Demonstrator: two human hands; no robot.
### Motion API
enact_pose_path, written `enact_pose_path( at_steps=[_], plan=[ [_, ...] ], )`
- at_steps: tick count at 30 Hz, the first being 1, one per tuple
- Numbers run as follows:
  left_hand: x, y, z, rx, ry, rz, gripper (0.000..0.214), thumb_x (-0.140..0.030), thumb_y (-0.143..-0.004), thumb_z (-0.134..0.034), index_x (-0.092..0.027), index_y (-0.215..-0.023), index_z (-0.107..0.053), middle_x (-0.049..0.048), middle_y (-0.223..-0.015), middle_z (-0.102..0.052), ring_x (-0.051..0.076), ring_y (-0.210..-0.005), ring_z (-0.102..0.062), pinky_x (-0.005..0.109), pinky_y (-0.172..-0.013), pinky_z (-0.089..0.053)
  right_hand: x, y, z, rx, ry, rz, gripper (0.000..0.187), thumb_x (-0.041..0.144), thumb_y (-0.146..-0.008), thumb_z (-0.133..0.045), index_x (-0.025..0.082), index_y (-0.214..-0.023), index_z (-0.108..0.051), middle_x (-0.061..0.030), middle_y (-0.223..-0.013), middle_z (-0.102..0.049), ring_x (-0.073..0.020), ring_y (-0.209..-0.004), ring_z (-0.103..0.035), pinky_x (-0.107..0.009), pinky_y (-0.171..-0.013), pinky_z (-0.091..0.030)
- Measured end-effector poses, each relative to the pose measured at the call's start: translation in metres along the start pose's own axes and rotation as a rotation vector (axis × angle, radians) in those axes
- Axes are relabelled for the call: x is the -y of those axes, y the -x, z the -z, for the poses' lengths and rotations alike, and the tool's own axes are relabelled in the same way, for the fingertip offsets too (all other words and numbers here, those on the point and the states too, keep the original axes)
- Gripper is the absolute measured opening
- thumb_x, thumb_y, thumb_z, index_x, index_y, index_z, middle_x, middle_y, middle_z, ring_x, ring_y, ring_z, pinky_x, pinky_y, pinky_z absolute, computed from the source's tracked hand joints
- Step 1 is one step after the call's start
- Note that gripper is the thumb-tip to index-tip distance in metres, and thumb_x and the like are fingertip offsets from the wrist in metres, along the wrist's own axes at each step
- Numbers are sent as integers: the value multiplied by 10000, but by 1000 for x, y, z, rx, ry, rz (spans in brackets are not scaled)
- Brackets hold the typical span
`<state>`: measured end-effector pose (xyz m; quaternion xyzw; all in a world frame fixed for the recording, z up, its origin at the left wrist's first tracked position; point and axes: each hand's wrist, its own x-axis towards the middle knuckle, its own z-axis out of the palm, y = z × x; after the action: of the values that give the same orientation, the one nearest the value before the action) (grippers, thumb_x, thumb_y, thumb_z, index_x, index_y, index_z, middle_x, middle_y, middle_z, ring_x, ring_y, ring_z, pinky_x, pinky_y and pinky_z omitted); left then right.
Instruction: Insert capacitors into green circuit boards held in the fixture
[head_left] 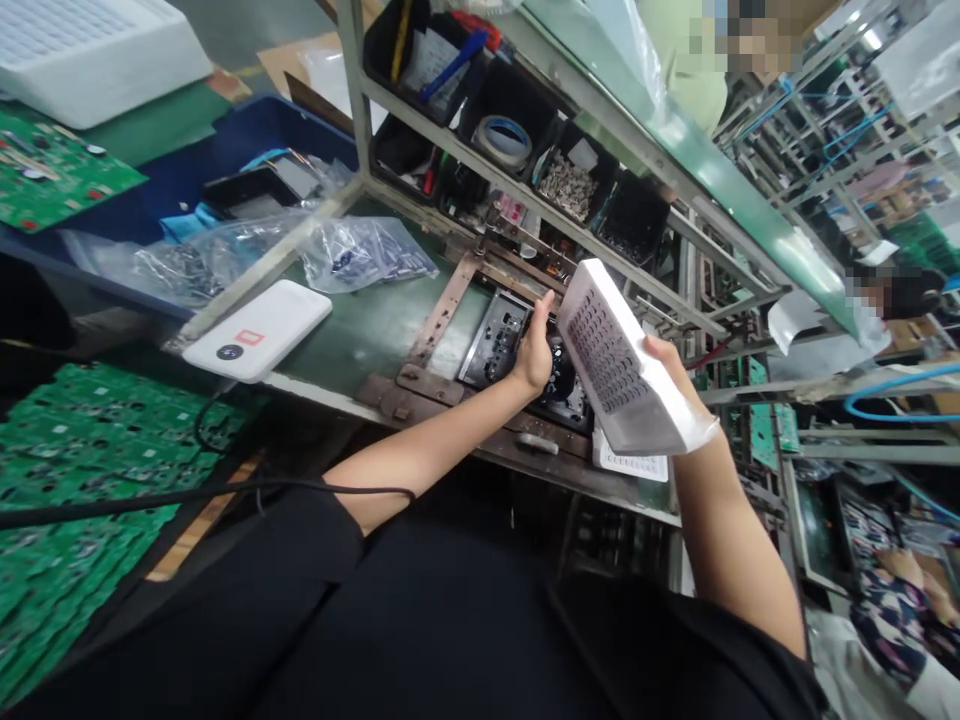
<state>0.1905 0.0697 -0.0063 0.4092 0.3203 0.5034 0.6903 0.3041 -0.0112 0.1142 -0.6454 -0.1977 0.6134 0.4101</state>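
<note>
My right hand (671, 365) grips a white plastic tray (660, 420) by its far right side, thumb over the rim. The tray is tilted up, with rows of small slots holding dark pieces. My left hand (534, 355) is beside the tray's left edge, thumb stretched upward; its other fingers are mostly hidden, and I cannot tell whether it touches the tray. Below both hands lies a black fixture plate (491, 345) with cut-outs, set in a worn metal frame (442, 310) on the green bench. A second white slotted tray (634, 465) lies partly hidden at the bench's front edge.
A white power bank (259, 330) with a cable lies at the bench's left. Behind it are clear bags of parts (367, 250) and a blue bin (172, 170). Stacked green circuit boards (97, 480) stand at lower left. Black bins (570, 180) fill the rack. Other people work at right.
</note>
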Motion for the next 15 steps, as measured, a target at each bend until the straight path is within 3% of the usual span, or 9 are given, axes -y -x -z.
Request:
enact_pose_path(
  at_steps=[4, 7, 12, 15],
  plan=[
    [6, 3, -8, -27, 45, -5, 599, -465, -1010, -64, -186, -1500, -263, 20, -1601, -195, 108, -1472, -145, 317, -1220, -139, 2, -2, 3, 1, 11, 6, 443, 509, -672, -687, 210, -997, -655, -24, -732, -727, -265, -777, -719, -370, -647, -603],
    [-1, 8, -10, -47, 9, -22, 557, -424, -1017, -82, -210, -1486, -293, 16, -1596, -221, 126, -1473, -167, 338, -1217, -182, 2, -3, 4, 0, 4, 3, 453, 510, -658, -701, 206, -990, -659, -24, -743, -732, -263, -795, -720, -364, -658, -605],
    [-27, 24, -7, -98, -165, -281, 521, -420, -1016, -148, -202, -1307, -522, 88, -1489, -377, 179, -1414, -310, 334, -1179, -270, -1, -1, -1, -14, 32, 15, 464, 536, -639, -699, 210, -966, -661, -30, -795, -739, -270, -848, -715, -367, -694, -607],
    [-34, 27, -9, -91, -195, -387, 550, -465, -1007, -167, -167, -1270, -548, 129, -1394, -431, 186, -1345, -397, 325, -1158, -304, -2, 0, -6, 14, 36, 46, 433, 547, -673, -666, 218, -954, -653, -29, -828, -739, -265, -883, -708, -363, -733, -598]
  ],
)
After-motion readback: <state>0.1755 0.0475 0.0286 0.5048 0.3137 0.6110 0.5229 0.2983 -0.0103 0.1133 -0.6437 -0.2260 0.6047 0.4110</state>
